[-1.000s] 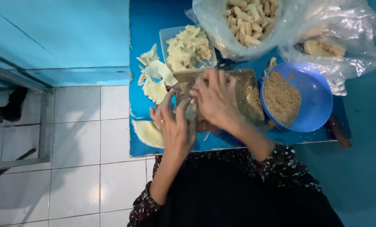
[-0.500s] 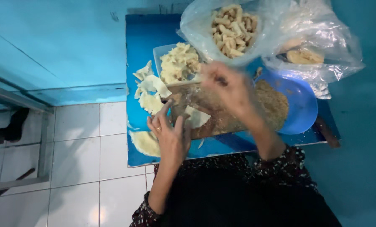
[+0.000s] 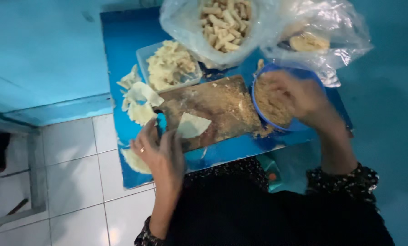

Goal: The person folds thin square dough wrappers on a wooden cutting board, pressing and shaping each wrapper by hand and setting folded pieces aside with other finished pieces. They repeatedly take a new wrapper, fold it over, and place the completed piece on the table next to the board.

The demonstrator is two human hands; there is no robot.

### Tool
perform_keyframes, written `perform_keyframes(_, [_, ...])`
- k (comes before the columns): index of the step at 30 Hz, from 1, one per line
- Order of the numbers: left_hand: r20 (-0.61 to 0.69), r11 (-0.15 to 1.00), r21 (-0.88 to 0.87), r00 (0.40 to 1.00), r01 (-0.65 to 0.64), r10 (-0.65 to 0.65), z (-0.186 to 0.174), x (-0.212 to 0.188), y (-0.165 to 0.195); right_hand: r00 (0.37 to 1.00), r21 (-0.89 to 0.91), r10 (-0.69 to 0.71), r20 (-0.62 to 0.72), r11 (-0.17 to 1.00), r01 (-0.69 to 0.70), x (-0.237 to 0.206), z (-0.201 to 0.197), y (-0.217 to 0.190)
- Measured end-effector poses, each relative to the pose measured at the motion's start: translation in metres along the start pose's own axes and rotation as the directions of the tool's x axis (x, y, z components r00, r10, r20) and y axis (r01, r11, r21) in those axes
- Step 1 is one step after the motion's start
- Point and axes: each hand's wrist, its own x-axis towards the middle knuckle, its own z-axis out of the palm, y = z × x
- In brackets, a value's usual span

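Left hand (image 3: pixel 160 152), ring on one finger, fingers loosely spread beside a pale triangular dough wrapper (image 3: pixel 192 125) lying on the crumb-dusted brown wooden board (image 3: pixel 222 107). Right hand (image 3: pixel 299 93) reaches into the round blue plastic bowl of crumbs (image 3: pixel 270 98); finger state blurred, cannot tell.

A pale, thin dough wrapper (image 3: pixel 192 125) lies flat on the crumb-dusted wooden board (image 3: pixel 217 109), one corner pointing toward the blue bowl (image 3: pixel 304 124), its near edge just beside the left hand's fingertips. It is roughly triangular, unfilled, unfolded. The bowl sits at the board's right end, touching it, upright and heaped with brownish crumbly filling (image 3: pixel 270 100), some of it spilled at the rim onto the board.
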Motion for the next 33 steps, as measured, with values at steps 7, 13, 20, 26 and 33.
perform_keyframes(7, [0.002,0.997,0.033,0.998,0.066,-0.066,-0.004,-0.008,0.003,0.981,-0.191,-0.181,-0.072,0.968,0.165,-0.037,0.030,0.012])
perform_keyframes(13, [0.028,0.994,0.032,0.994,0.105,-0.106,-0.002,-0.011,0.004,0.975,-0.002,0.025,-0.221,1.000,-0.026,-0.035,0.041,0.018])
perform_keyframes(20, [0.009,0.988,0.053,0.990,0.142,-0.143,0.007,-0.007,0.006,0.970,0.633,0.226,-0.088,0.765,-0.121,0.000,0.094,-0.042])
perform_keyframes(26, [0.002,0.990,0.077,0.992,0.122,-0.122,0.014,-0.007,0.007,0.847,0.009,-0.444,-0.292,0.885,0.466,0.006,0.157,-0.092])
perform_keyframes(33, [0.033,0.996,0.026,0.996,0.082,-0.083,0.014,-0.004,0.012,0.944,-0.065,-0.183,-0.275,0.983,0.172,0.009,0.128,-0.096])
